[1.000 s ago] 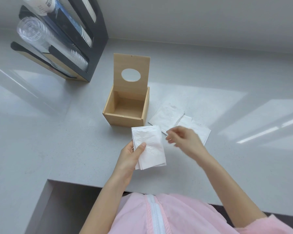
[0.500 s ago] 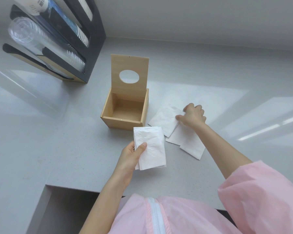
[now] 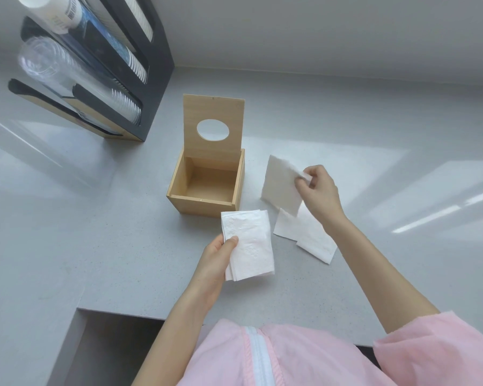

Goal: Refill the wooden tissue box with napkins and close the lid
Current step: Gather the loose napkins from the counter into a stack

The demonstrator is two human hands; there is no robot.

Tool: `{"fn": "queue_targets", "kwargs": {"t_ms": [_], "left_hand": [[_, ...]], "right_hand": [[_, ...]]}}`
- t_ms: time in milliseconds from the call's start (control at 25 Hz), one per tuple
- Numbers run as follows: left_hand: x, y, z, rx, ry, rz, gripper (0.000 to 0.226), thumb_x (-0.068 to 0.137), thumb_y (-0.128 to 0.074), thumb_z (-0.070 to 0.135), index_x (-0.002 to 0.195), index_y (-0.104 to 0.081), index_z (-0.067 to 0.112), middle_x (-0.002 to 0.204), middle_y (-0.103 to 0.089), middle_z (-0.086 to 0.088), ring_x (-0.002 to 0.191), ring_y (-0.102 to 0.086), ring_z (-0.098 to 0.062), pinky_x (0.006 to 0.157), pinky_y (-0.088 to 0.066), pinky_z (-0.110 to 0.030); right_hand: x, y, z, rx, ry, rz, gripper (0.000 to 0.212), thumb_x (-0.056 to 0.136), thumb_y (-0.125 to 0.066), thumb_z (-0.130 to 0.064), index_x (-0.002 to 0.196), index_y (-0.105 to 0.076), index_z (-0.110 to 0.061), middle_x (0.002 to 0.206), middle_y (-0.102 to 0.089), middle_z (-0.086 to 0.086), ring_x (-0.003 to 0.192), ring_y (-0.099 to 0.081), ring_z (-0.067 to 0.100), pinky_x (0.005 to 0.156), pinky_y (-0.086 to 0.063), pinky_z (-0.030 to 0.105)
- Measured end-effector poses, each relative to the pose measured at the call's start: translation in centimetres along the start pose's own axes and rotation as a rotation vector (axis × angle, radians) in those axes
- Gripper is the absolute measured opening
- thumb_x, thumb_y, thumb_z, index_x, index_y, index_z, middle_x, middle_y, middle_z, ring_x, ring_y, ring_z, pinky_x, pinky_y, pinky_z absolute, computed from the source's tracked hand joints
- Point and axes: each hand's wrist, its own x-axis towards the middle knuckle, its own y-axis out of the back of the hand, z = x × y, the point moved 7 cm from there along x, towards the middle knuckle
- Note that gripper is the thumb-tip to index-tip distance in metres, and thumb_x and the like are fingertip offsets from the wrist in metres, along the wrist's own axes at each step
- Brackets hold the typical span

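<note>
Napkins: your left hand (image 3: 216,254) grips a stack (image 3: 248,243); your right hand (image 3: 319,190) pinches one napkin (image 3: 280,188) beside the open wooden box (image 3: 207,188).

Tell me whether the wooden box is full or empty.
Empty. The wooden box has its lid standing upright, and its bare wooden floor shows, with no napkins inside.
</note>
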Motion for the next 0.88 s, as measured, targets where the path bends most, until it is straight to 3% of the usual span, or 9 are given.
{"fn": "queue_targets", "kwargs": {"t_ms": [200,320,520,680,880], "left_hand": [[0.0,-0.1,-0.3,-0.016,0.009,-0.018,0.025,0.098,-0.037,0.019,0.099,-0.061,0.023,0.095,-0.068,0.003,0.085,-0.064,-0.013,0.069,-0.047,-0.029],[-0.1,-0.2,-0.6,-0.031,0.014,-0.043,0.028,0.098,-0.037,0.022,0.111,-0.061,0.018,0.105,-0.07,-0.002,0.094,-0.064,-0.019,0.073,-0.047,-0.032],[-0.3,-0.5,-0.5,0.002,-0.014,-0.066,0.034,0.091,-0.044,0.034,0.113,-0.064,0.017,0.112,-0.07,-0.005,0.1,-0.067,-0.021,0.073,-0.052,-0.031],[-0.4,-0.5,-1.0,-0.034,0.028,-0.041,0.042,0.082,-0.046,0.038,0.112,-0.065,0.015,0.113,-0.07,-0.008,0.105,-0.065,-0.025,0.085,-0.049,-0.038],[-0.3,-0.7,-1.4,-0.128,0.095,-0.017,0.041,0.096,-0.032,0.035,0.113,-0.064,0.015,0.112,-0.07,-0.007,0.103,-0.065,-0.022,0.094,-0.047,-0.042]], "right_hand": [[-4.7,1.6,-1.0,0.346,-0.055,-0.145,0.021,0.093,-0.05,-0.014,0.114,-0.052,-0.015,0.089,-0.067,-0.006,0.074,-0.062,0.013,0.06,-0.047,0.022],[-7.0,0.2,-2.0,0.555,-0.074,-0.326,0.016,0.093,-0.052,-0.011,0.108,-0.055,-0.016,0.082,-0.071,-0.007,0.064,-0.066,0.009,0.052,-0.053,0.02],[-8.2,-4.5,0.6,0.151,-0.118,-0.355,0.028,0.088,-0.056,-0.011,0.113,-0.047,-0.02,0.107,-0.065,0.003,0.091,-0.061,0.018,0.074,-0.047,0.027],[-8.5,-4.9,1.6,0.002,-0.081,-0.245,0.038,0.087,-0.057,-0.016,0.122,-0.041,-0.016,0.106,-0.058,0.001,0.09,-0.056,0.018,0.063,-0.041,0.018],[-8.1,-4.5,2.2,-0.051,-0.066,-0.156,0.039,0.087,-0.057,-0.016,0.121,-0.039,-0.012,0.102,-0.056,0.001,0.088,-0.055,0.019,0.058,-0.038,0.014]]}}
